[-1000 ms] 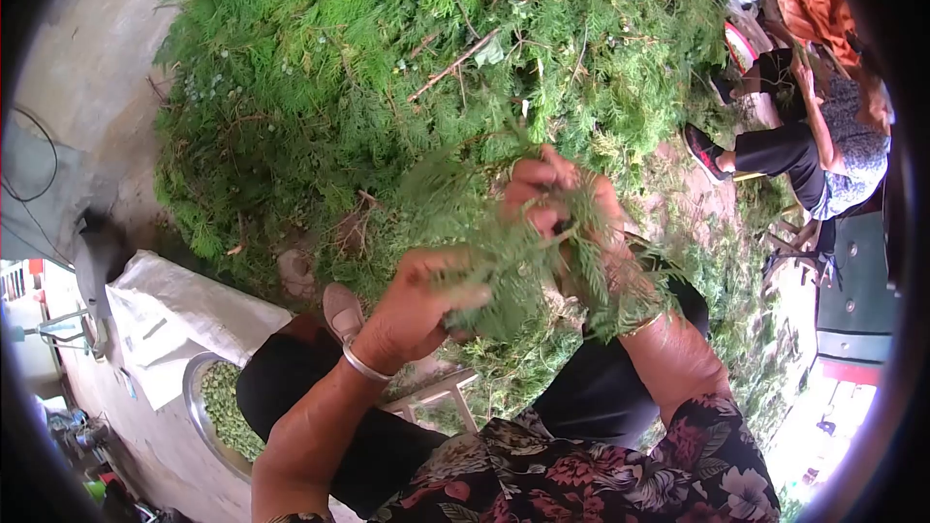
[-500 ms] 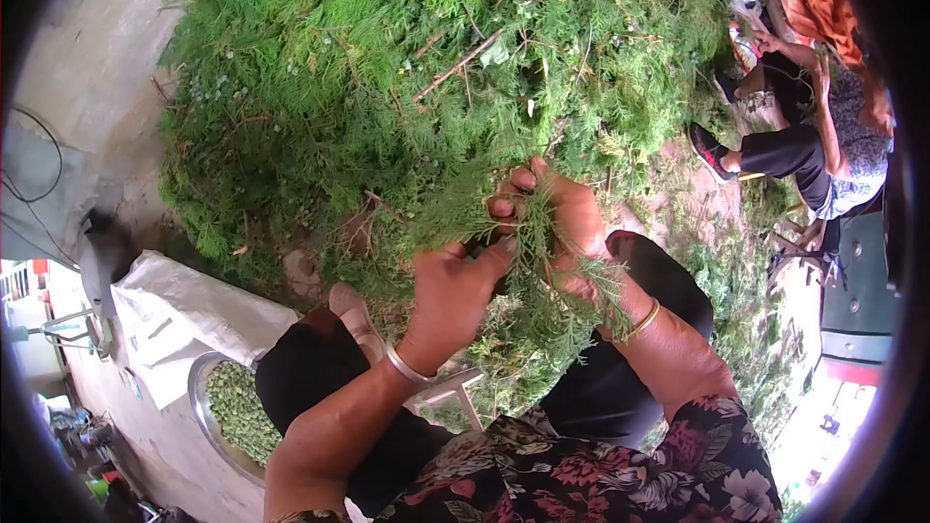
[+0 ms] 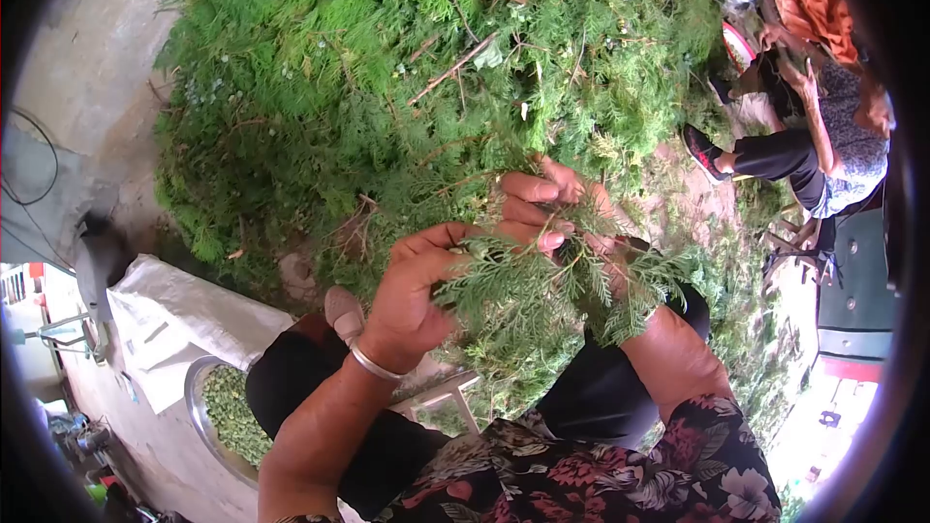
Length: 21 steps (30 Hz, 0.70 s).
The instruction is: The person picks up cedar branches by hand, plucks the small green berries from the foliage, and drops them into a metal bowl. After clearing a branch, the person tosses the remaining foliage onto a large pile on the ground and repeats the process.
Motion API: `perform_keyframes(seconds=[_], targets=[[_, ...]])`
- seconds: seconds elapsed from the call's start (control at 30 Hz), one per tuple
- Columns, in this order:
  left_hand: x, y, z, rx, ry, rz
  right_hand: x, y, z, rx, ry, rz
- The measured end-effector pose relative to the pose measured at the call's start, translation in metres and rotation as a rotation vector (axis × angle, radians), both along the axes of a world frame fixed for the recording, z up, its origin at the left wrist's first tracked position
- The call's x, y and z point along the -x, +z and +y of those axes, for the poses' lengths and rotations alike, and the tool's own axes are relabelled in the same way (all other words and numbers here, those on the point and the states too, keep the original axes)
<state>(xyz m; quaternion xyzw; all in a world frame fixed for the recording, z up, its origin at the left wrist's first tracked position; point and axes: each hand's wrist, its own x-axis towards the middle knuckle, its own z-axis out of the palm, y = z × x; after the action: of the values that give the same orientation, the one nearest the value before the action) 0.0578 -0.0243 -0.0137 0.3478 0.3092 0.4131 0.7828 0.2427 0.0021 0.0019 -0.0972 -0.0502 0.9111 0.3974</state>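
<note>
And here we are, both hands up over the lap, with the leafy sprig (image 3: 509, 286) held in front of the body, just this side of the big green pile (image 3: 320, 87). The right hand (image 3: 547, 199) has the hold: its fingers curl in around the stems, while the flat sprays fan out below and to either side. The left hand (image 3: 407, 291) comes in at the sprig's left edge, thumb and fingers bent and close to the leaf tips; whether it pinches any of them, I cannot tell.

Now, for good handwork here, my judgement is this: keep the right hand snug on the woody part, leaving the soft ends loose, so 1 hand steadies and the other works freely. Small pinches close to the stem should be kinder than a hard tug, which could whip the sprig about or tear it ragged. Spreading the overlapping sprays first would show the fingers where each of them joins.

Down to the left, a metal basin (image 3: 195, 400) holds chopped-looking green bits (image 3: 232, 416), with a pale sack (image 3: 199, 305) just beside it. Bare twigs (image 3: 451, 70) lie on the pile. Across to the right, another person (image 3: 841, 131) sits near an orange cloth (image 3: 809, 0).
</note>
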Motion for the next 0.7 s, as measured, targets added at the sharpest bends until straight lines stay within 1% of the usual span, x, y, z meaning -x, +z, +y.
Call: perform_keyframes(seconds=[0.03,0.1,0.13,0.2,0.27,0.3,0.33,0.4,0.43,0.47,0.53,0.57,0.63,0.67,0.7], targets=[[0.0,0.005,0.003,0.373,0.047,-0.265,-0.001,-0.001,0.001,0.0,-0.001,0.001],[0.005,0.002,0.004,0.333,0.039,-0.247,-0.002,-0.003,0.003,-0.092,-0.103,-0.233],[0.009,0.002,0.004,0.294,0.032,-0.229,-0.005,0.0,0.005,-0.09,-0.099,-0.229],[0.017,0.002,0.007,0.289,0.063,-0.227,-0.015,0.012,0.012,-0.167,-0.42,-0.703],[0.022,0.005,0.009,0.284,0.089,-0.223,-0.018,0.019,0.017,-0.146,-0.683,-1.153],[0.023,0.008,0.011,0.283,0.104,-0.242,-0.022,0.021,0.016,-0.146,-0.627,-1.322],[0.023,0.01,0.012,0.281,0.12,-0.261,-0.019,0.024,0.015,-0.15,-0.623,-1.315],[0.026,0.005,0.012,0.278,0.131,-0.238,-0.013,0.025,0.008,-0.589,-0.268,-1.574],[0.026,0.004,0.011,0.278,0.135,-0.222,-0.012,0.02,0.006,-0.639,-0.102,-1.469],[0.023,0.007,0.01,0.28,0.137,-0.22,-0.005,0.016,0.001,-0.638,-0.1,-1.467],[0.013,0.015,0.008,0.266,0.287,0.013,0.017,0.01,-0.01,-0.726,-0.123,-1.336],[0.012,0.009,0.006,0.268,0.284,0.015,0.022,0.01,-0.011,-0.722,-0.125,-1.336],[0.008,-0.006,0.003,-0.148,0.289,0.38,0.028,0.01,-0.012,-0.713,0.093,-1.633],[0.005,-0.009,0.002,-0.149,0.289,0.378,0.031,0.014,-0.011,-0.714,0.093,-1.635],[0.001,-0.006,0.003,-0.094,0.327,0.37,0.034,0.02,-0.009,-0.673,0.196,-1.689]])
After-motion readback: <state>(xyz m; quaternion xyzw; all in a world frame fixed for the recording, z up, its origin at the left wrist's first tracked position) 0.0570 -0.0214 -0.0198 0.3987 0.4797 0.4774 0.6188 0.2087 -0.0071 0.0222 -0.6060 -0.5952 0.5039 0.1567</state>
